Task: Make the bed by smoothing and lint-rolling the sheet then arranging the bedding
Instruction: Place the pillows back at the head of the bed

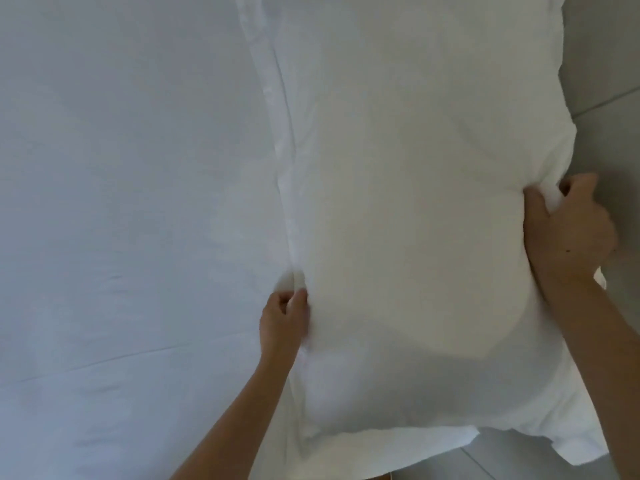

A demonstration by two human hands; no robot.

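A large white pillow (426, 209) fills the middle and right of the view, lengthwise from top to bottom. My left hand (284, 317) grips its left edge low down, fingers curled into the fabric. My right hand (568, 233) grips the right edge, bunching the cover between thumb and fingers. To the left spreads the white sheet (121, 202), mostly flat with a few faint creases. The pillow's flat border runs along its left side over the sheet.
A grey tiled floor (609, 81) shows at the right edge and bottom right, beyond the pillow. A long crease (104, 362) crosses the sheet at the lower left.
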